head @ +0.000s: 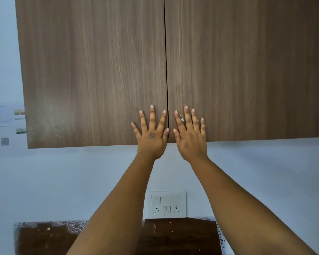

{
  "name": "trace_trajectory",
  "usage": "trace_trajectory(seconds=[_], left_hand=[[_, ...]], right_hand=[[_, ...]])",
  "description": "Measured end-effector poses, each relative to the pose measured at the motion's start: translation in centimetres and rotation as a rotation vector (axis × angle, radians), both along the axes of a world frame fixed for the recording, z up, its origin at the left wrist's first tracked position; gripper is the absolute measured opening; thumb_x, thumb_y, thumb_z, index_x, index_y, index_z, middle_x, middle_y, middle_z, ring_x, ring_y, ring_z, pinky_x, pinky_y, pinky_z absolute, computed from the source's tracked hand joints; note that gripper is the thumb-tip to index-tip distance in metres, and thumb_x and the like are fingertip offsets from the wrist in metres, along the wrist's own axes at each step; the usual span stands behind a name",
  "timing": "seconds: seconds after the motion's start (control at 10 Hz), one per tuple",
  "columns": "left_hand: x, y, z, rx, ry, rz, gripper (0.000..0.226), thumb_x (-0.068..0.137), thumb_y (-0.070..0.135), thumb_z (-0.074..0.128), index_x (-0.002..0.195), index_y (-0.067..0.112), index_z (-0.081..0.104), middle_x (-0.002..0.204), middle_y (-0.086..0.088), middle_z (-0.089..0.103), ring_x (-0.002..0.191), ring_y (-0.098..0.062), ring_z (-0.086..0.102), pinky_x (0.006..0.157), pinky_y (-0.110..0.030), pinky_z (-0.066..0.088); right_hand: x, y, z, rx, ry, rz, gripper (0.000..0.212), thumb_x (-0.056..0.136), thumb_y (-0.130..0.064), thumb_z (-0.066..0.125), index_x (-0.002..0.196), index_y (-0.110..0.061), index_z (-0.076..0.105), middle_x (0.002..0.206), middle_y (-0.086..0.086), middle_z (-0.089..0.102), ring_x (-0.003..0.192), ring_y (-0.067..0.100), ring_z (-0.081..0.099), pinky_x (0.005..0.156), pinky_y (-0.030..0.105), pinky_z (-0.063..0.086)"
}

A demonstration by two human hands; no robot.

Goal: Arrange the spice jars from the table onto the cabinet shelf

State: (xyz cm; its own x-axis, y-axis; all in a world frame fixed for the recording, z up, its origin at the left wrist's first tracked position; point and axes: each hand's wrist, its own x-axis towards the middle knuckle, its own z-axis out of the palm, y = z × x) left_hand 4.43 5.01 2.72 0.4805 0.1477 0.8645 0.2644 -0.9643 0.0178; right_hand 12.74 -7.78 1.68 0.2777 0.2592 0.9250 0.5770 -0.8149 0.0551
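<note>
Cabinet: wall-mounted, two wood-grain doors, both closed. Left door [92, 70] and right door [247, 67] meet at a thin dark vertical seam [166, 70] running the full height.
Left hand [151, 134]: raised, palm flat against the left door near its lower inner corner. Fingers straight and spread; nothing held. Thumb tip lies just beside the seam.
Right hand [190, 137]: raised, palm flat against the right door near its lower inner corner. Fingers straight, slightly spread; nothing held. A small pale glint shows between two fingers; cannot tell what it is.
Hands, relation: side by side, one on each side of the seam, close but not touching each other.
Forearms: both bare, reaching up from the bottom edge of the view.
Spice jars: none in view; the closed doors hide the shelf, so its contents cannot be told.
Wall [63, 181]: pale blue-white, behind and below the cabinet.
Switch plate [168, 204]: white, on the wall below the hands, with rocker switches and two sockets.
Counter [182, 234]: dark brown surface with a speckled edge, at the bottom of the view, light crumbs scattered on it.
Paper sheet [7, 126]: pale, fixed to the wall left of the cabinet; print blurred.
</note>
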Motion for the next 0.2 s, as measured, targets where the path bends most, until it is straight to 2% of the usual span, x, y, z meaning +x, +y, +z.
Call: trace_trajectory(seconds=[0.1, 0.2], left_hand=[[-1.5, -0.8, 1.0, -0.021, 0.106, 0.008, 0.059, 0.102, 0.049, 0.015, 0.150, 0.034, -0.017, 0.157, -0.002, -0.030, 0.142, -0.035, -0.030, 0.110, -0.061, -0.016], [-3.7, -1.6, 0.8, 0.019, 0.102, 0.032, 0.059, 0.103, 0.046, 0.015, 0.153, 0.027, -0.010, 0.160, -0.005, -0.022, 0.147, -0.029, -0.020, 0.112, -0.057, -0.016]], right_hand=[[-1.3, -0.6, 0.3, -0.060, 0.060, -0.003, 0.060, 0.103, -0.046, 0.017, 0.155, -0.027, -0.005, 0.163, 0.004, -0.011, 0.149, 0.025, -0.011, 0.120, 0.049, 0.000], [-3.5, -1.2, 1.1, -0.110, 0.117, -0.070, 0.063, 0.103, -0.045, 0.018, 0.153, -0.022, -0.013, 0.161, 0.004, -0.019, 0.148, 0.024, -0.017, 0.117, 0.048, -0.010]])
